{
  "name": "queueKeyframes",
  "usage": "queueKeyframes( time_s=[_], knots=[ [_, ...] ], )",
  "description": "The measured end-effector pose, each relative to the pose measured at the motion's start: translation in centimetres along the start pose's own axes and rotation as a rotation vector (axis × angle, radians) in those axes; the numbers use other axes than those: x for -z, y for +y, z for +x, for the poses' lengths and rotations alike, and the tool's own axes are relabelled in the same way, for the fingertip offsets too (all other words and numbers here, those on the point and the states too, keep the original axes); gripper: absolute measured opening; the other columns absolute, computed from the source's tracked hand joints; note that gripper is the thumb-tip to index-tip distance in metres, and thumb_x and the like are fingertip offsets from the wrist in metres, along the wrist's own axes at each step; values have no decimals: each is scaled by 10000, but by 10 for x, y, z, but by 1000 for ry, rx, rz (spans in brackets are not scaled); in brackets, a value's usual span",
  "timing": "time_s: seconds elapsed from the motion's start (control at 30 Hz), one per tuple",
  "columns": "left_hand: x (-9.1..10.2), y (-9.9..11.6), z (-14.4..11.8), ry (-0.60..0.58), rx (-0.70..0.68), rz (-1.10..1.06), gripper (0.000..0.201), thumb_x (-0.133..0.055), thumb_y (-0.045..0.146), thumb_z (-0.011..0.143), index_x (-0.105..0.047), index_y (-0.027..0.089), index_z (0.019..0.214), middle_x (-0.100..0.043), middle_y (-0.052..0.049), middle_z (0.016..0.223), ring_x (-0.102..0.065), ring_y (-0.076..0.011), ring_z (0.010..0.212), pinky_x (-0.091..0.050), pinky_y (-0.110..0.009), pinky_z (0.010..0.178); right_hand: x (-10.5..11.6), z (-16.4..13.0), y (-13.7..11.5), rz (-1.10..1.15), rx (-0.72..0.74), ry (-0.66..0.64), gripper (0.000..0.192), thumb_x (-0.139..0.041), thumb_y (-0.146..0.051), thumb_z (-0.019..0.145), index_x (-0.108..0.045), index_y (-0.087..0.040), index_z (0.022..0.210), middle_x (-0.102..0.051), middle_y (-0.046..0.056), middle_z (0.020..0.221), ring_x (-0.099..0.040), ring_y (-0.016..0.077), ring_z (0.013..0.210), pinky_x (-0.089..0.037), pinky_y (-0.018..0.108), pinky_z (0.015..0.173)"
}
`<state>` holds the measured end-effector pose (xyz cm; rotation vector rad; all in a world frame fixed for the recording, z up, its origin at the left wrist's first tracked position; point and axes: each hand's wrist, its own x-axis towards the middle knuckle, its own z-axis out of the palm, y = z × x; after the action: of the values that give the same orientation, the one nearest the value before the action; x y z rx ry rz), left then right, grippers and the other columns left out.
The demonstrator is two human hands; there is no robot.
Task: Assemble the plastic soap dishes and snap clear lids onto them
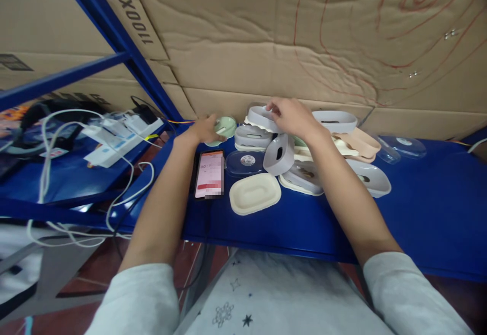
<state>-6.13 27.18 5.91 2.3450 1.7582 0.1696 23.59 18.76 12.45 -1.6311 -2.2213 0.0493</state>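
Note:
At the back of the blue table, my left hand [205,128] has its fingers and thumb closed around the edge of a light green oval dish [227,126]. My right hand [288,113] reaches over the pile and pinches the rim of a grey oval dish [262,117], which sits on a cream wavy-edged piece. Beneath that lies another grey dish [253,136]. A further grey dish [279,153] leans tilted on its side, near a clear-covered one [303,175]. In front rests a cream oval tray [254,193], beside a clear lid [245,162] with a round sticker.
A phone [209,174] with a lit screen lies left of the cream tray. More grey dishes [371,177], a peach piece [366,145] and clear lids [409,147] spread rightward. White cables and a power strip [119,142] occupy the left. Cardboard [243,46] stands behind.

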Motion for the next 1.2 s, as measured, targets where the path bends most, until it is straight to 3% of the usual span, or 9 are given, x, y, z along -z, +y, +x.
queueKeyframes(
  time_s=[0.1, 0.27, 0.43, 0.5, 0.73, 0.87, 1.03, 1.1, 1.2],
  knots=[
    [0, -4, 2, 23, 21, -94, 1014, -854, 594, 747, -460, 170, 1580, -578, -196, 1558, -601, -369, 1410, -473, -448, 1184, -1, -1, -1, 35, 42, -34, 305, -587, -235, 989, -758, -248, 1242, -803, 76, 1195, -721, 312, 1140, -541, 448, 986],
    [19, -2, -8, 68, 141, -543, 860, -875, 548, 765, -530, 251, 1495, -696, -143, 1351, -713, -394, 1220, -617, -498, 937, -9, 1, -7, 164, 111, 48, 349, -590, -304, 1034, -701, -197, 1347, -765, 109, 1309, -697, 305, 1241, -509, 454, 1095],
    [23, 35, -17, 104, -338, -921, 878, -934, 491, 731, -508, 317, 1478, -671, -96, 1410, -660, -342, 1313, -595, -493, 1046, -18, 11, -7, 486, 146, 195, 834, -647, -598, 1004, -348, -196, 1670, -367, 149, 1754, -414, 292, 1588, -414, 451, 1259],
    [16, 56, -16, 83, -494, -997, 875, -959, 499, 704, -533, 312, 1445, -653, -82, 1437, -602, -342, 1394, -548, -490, 1127, -15, 14, -1, 561, 142, 178, 897, -693, -636, 955, -346, -219, 1670, -366, 127, 1758, -393, 304, 1600, -426, 464, 1261],
    [-16, 95, -7, 39, -474, -1256, 810, -862, 638, 803, -499, 355, 1470, -642, -89, 1424, -643, -354, 1338, -582, -510, 1043, 18, 4, 28, 710, 75, 46, 895, -818, -648, 815, -505, -292, 1574, -572, 61, 1618, -650, 311, 1334, -559, 454, 1116],
    [-14, 103, -7, 223, -396, -1048, 763, -697, 699, 947, -395, 381, 1571, -591, -101, 1502, -618, -332, 1384, -563, -505, 1067, 41, -9, 41, 520, 59, 108, 876, -823, -616, 815, -503, -340, 1582, -506, 49, 1670, -564, 310, 1427, -535, 429, 1110],
    [1, 84, -9, 580, -160, -495, 803, -698, 629, 966, -372, 306, 1624, -492, -115, 1651, -472, -318, 1540, -439, -461, 1232, 61, -23, 61, 123, -44, 12, 718, -818, -555, 836, -590, -323, 1475, -701, 68, 1365, -657, 317, 1191, -557, 424, 956],
    [2, 64, -7, 553, -45, -470, 765, -698, 591, 964, -419, 269, 1599, -555, -132, 1601, -534, -303, 1490, -447, -446, 1225, 61, -25, 66, -2, -113, 14, 644, -848, -560, 808, -647, -303, 1363, -697, 83, 1306, -665, 323, 1141, -555, 433, 944],
    [-3, 34, -2, 294, 118, -409, 867, -793, 604, 866, -467, 202, 1561, -616, -173, 1537, -617, -335, 1408, -497, -453, 1172, 55, -22, 68, -127, -256, 5, 659, -878, -614, 772, -685, -251, 1286, -646, 149, 1366, -664, 361, 1141, -544, 496, 964]
  ],
)
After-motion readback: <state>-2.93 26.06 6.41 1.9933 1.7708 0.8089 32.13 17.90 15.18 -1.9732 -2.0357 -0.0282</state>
